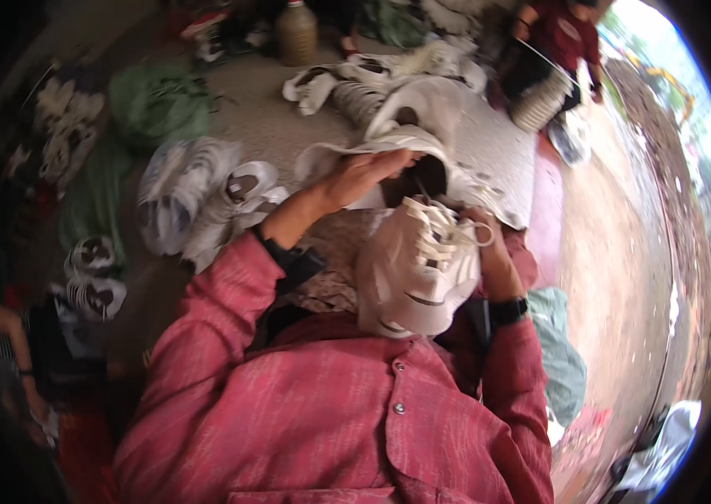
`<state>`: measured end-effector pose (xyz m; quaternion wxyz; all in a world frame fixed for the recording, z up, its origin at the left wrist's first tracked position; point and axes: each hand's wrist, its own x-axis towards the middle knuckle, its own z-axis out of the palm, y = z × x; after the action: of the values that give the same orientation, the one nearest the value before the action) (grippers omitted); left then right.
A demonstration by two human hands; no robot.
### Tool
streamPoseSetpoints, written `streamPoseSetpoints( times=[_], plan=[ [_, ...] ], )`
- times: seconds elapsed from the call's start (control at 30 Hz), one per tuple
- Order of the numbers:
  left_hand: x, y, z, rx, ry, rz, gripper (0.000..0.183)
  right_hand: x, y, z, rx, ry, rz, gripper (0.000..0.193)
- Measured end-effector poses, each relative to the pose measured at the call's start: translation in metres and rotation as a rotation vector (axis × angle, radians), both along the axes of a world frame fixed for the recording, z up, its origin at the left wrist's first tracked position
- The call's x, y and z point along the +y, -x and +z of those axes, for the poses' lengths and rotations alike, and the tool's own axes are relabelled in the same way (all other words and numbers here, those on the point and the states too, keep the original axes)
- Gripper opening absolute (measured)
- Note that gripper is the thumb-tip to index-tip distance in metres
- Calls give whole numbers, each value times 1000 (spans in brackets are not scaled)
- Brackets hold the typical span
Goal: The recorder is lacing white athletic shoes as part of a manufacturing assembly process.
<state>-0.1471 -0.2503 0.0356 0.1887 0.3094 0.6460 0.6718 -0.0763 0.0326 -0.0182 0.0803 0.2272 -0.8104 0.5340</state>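
A white laced shoe upper (414,273) hangs in front of my chest, its toe toward me and its cream laces at the top. My right hand (486,225) is closed on the upper's edge beside the laces, where a lace loop stands out. Ahead of it lies another white upper (334,161) with its dark opening facing me. My left hand (368,178) rests over that opening's rim, fingers stretched out, the thumb hidden. Something thin and dark shows between the two uppers, too blurred to name.
Stacked white uppers (183,193) lie to the left, with more uppers (360,92) beyond my hands. A green sack (160,101) and a jug of brownish liquid (297,35) stand farther back. Other people sit at far right (566,38) and at the left edge (15,336).
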Motion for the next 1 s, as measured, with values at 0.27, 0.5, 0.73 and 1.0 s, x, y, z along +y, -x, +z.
streamPoseSetpoints(
  times=[0.27, 0.5, 0.73, 1.0],
  plan=[
    [3, -49, 42, 548, 151, -168, 73, -5, -13, -2, 50, 142, 70, 35],
    [1, -127, 43, 1178, 605, -270, 73, -38, -32, 24, -346, 78, -294, 43],
    [-37, -109, 61, 868, 398, 297, 33, -43, -49, 52, -447, 284, -152, 70],
    [-116, 17, 17, -122, -10, 734, 30, -62, -63, 46, -310, -23, -124, 78]
  ],
)
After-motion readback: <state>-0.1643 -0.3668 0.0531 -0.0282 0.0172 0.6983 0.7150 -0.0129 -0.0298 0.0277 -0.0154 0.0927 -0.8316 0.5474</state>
